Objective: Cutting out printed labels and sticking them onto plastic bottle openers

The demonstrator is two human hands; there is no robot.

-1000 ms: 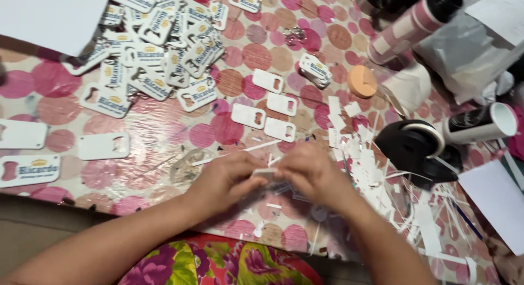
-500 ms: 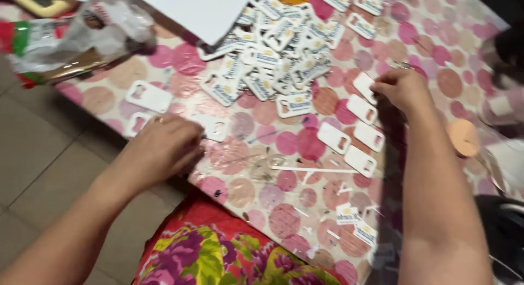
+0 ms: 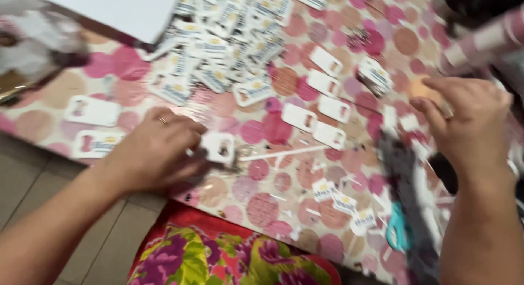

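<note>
Left hand (image 3: 155, 151) pinches a white tag (image 3: 218, 147) on the table; right hand (image 3: 469, 124) hovers loosely curled.

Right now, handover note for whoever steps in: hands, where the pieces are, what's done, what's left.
Left hand: fingers closed on one white tag at the near table edge.
Right hand: empty as far as the blur shows, fingers curled over the clutter at the right, beside an orange round piece.
Pieces: heap of printed tags at the far centre; row of blank white tags mid-table; two more tags on the left; teal-handled scissors near the right forearm.
Done: many tags heaped. Left: the loose ones.
</note>
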